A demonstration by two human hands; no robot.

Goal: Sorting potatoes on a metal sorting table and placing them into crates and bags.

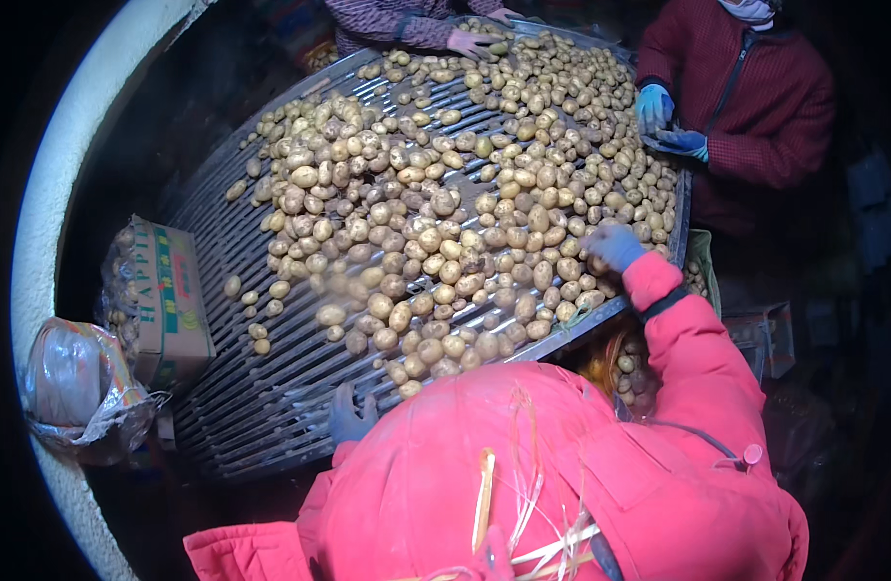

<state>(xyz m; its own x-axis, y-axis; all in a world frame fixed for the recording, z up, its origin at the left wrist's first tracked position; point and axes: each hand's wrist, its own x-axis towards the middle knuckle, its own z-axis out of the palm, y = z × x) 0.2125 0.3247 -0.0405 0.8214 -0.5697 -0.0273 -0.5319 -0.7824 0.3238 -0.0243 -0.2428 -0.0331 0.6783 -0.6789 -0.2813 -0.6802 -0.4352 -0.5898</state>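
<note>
A slatted metal sorting table (220, 407) stretches out before me, heaped with soil-marked potatoes (431, 240). My right hand (614, 247), in a blue-grey glove, reaches over the potatoes near the table's right edge. Its fingers point down among them, and whether they grip one is hidden. At the near edge my left hand (351, 414), gloved too, rests by the bare slats with its fingers apart and nothing in them. Loose straw-like strands and a drawstring lie across the front of my pink padded jacket (445, 472).
Opposite, a person's hand (474, 45) touches potatoes. At the right, another person's blue gloves (656, 120) are held together by the table's edge. A printed carton (173, 298) and a plastic-wrapped bundle (75, 385) stand left. A netted sack of potatoes (630, 370) sits below my right arm.
</note>
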